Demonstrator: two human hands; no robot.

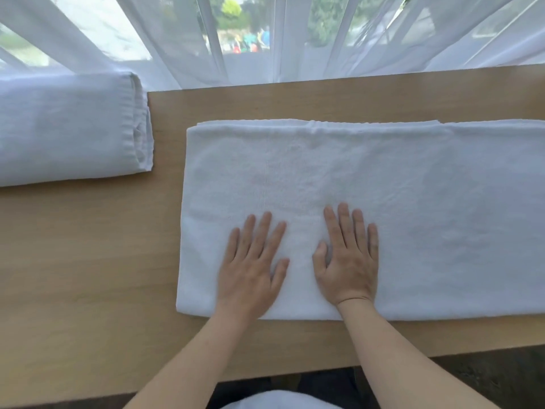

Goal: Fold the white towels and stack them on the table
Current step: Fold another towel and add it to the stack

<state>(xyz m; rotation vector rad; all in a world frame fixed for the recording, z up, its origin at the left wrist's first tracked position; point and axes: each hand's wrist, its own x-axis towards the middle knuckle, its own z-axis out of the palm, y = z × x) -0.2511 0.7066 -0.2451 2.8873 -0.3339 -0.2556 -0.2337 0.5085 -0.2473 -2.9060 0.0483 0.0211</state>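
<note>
Far left there's a folded white towel [67, 128] already sitting on the wooden table [88, 261], its left part cut off by the edge of the view, with the layered fold ends facing right. It lies close to the sheer curtain [177, 39] along the back, and a strip of bare wood separates it from the next towel. Lots of open tabletop in front of it, all the way to the near edge.

Moving right, the big white towel [413, 202] is spread flat, folded lengthwise by the look of the doubled back edge. Its left edge is square and clear of everything; its right end runs out of view, so can't say how long it is. Its near edge sits a little back from the table's front edge.

Left hand [253, 267] is flat on that towel near its front left corner, palm down, fingers spread, gripping nothing. Right hand [348, 261] is just beside it, same deal: flat, spread wide, pressing on the cloth. The two thumbs are near each other but apart.

At the bottom, a bit of white fabric [274, 401] peeks in below the table, too cut off to tell what it is.
</note>
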